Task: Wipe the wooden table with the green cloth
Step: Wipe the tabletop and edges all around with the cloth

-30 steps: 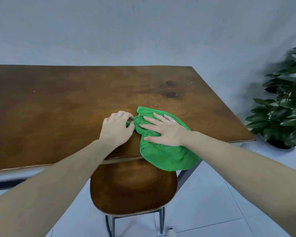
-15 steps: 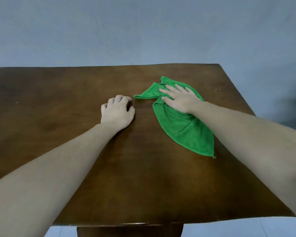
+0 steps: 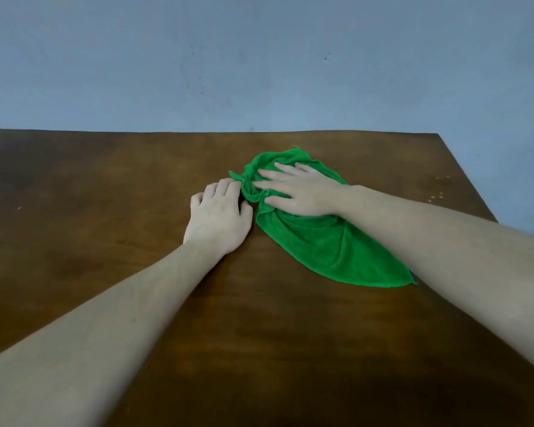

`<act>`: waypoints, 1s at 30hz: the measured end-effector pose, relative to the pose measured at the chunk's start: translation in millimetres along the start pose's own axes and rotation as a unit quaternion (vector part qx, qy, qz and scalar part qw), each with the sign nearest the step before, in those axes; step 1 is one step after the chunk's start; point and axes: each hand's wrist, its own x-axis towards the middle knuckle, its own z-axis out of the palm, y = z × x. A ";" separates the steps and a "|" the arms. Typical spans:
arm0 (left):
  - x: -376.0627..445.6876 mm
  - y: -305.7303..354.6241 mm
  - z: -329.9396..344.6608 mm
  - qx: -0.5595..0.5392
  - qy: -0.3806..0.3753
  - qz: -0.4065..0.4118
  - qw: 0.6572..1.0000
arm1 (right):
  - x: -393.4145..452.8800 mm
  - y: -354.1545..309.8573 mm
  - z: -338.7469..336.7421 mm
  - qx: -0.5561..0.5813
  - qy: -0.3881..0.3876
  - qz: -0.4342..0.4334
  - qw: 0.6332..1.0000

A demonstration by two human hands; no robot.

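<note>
The green cloth [image 3: 327, 248] lies spread on the right half of the dark wooden table [image 3: 105, 186], bunched at its far left end. My right hand [image 3: 302, 192] presses flat on the cloth's far part, fingers spread and pointing left. My left hand [image 3: 218, 217] rests on the bare wood just left of the cloth, fingers curled under, its fingertips touching the bunched edge. Whether it pinches the cloth is hidden. Both forearms reach in from the near side.
Pale crumbs and a faint stain [image 3: 438, 186] sit near the table's far right corner. A small speck [image 3: 19, 208] lies at the far left. A blue-grey wall [image 3: 259, 72] rises behind the table's back edge. The right edge runs diagonally.
My right hand has slid the cloth leftward until its bunched edge meets my left hand. Since a second ago the cloth moved from the near edge to the far side; the view rose.
</note>
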 end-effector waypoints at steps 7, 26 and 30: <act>0.4 1.2 0.7 0.021 -0.001 0.023 1.000 | 99.1 42.4 -14.9 0.020 0.012 0.099 0.995; 3.7 -0.1 -5.1 0.012 -0.025 -0.001 1.000 | 66.1 122.5 -21.5 0.015 0.011 0.067 0.998; 4.1 2.0 -6.7 0.010 -0.030 -0.008 0.999 | 22.5 149.8 -18.4 0.033 0.019 0.136 0.990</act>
